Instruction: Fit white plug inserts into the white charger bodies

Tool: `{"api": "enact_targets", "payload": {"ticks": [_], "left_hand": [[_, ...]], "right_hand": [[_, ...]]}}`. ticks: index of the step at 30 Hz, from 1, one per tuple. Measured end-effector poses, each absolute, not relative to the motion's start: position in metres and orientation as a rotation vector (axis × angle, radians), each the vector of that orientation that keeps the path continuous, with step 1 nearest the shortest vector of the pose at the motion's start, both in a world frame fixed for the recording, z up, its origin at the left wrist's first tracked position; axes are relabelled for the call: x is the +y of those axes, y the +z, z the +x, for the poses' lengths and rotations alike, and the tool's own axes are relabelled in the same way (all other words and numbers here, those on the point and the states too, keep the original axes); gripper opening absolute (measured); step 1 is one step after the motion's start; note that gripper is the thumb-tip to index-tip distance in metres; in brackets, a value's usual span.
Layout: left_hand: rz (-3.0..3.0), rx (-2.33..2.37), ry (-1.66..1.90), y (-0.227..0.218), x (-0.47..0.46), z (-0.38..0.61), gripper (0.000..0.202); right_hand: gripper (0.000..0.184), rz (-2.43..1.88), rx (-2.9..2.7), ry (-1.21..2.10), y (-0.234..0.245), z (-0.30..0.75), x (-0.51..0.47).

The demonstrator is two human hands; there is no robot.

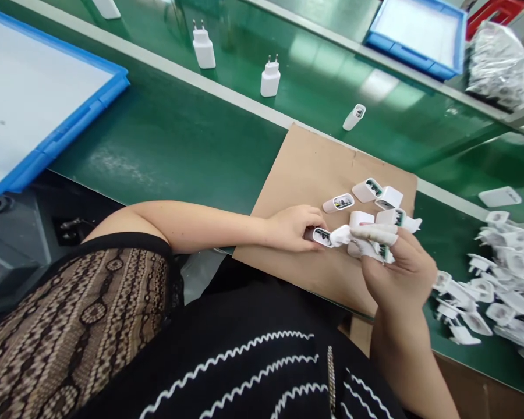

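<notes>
On the sheet of brown cardboard (283,180), my left hand (294,228) is closed around a white charger housing (322,237) whose open end faces right, with dark parts visible inside. My right hand (397,262) has white coverings on some fingers and pinches a small white plastic piece (340,235) at the mouth of that housing. I cannot tell whether the two pieces are joined. Just behind my hands lie several open housings, among them one with a yellow part inside (338,202) and one showing a green board (367,190). My right fingers partly hide others.
A heap of white plug caps (506,262) covers the bench at right. Two chargers with pins up (204,48) (270,78) and an open housing (354,117) stand on the green strip beyond. Blue-rimmed trays (87,110) (413,61) sit left and back right, near a plastic bag (502,64).
</notes>
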State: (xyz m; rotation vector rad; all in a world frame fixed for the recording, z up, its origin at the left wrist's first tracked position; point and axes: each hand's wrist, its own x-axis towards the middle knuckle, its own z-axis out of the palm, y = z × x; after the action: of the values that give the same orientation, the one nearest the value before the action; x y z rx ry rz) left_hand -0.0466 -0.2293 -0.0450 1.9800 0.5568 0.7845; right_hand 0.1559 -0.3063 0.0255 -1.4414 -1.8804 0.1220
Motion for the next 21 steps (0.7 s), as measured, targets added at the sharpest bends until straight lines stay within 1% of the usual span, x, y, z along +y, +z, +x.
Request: {"api": "enact_targets", "payload": {"ticks": [5, 10, 11, 15, 21], "left_hand": [[2.017, 0.593, 0.730, -0.045, -0.228, -0.046, 0.023], [2.024, 0.583, 0.710, -0.044, -0.226, -0.046, 0.022], [2.032, 0.579, 0.701, -0.044, -0.226, -0.046, 0.022], [2.038, 0.588, 0.664, -0.043, -0.225, -0.047, 0.020], [2.018, 0.583, 0.656, -0.045, -0.224, -0.046, 0.017]], "right_hand": [[0.016, -1.529, -1.870, 0.199, 0.014, 0.147, -0.305], [0.031, -1.501, -2.058, 0.249, 0.010, 0.149, -0.302], [0.031, -1.491, -2.088, 0.247, 0.011, 0.149, -0.302], [0.019, -1.442, -2.064, 0.104, 0.015, 0.147, -0.306], [0.014, -1.440, -2.123, 0.084, 0.013, 0.146, -0.306]]}}
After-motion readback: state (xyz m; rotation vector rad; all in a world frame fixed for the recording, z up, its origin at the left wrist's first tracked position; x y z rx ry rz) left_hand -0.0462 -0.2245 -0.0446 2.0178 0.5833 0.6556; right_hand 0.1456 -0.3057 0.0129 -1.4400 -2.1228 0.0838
